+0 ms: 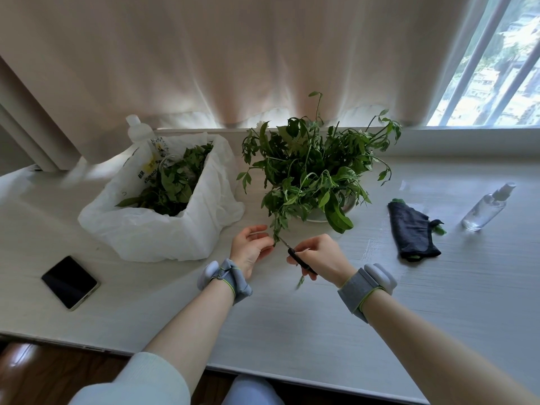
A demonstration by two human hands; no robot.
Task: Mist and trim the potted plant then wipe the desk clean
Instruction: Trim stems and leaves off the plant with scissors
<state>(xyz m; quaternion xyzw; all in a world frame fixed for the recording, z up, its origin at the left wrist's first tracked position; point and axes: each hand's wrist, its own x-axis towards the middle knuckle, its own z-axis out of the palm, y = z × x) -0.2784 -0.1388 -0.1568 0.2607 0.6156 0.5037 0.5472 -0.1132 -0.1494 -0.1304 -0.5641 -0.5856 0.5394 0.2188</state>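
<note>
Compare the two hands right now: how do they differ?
The left hand is open, palm up, fingers relaxed beside the hanging stem; the right hand grips black scissors. The left holds no tool; the right points blades at that stem. Both wear grey wristbands and hover over the desk.

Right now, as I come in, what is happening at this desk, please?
A person is trimming the potted plant. The right hand grips small scissors, with the blades at a drooping stem. The left hand is open beside that stem. A leaf scrap shows just below the right hand. The white bag on the left holds green cuttings. The spray bottle and the dark cloth lie untouched on the right side of the desk.
</note>
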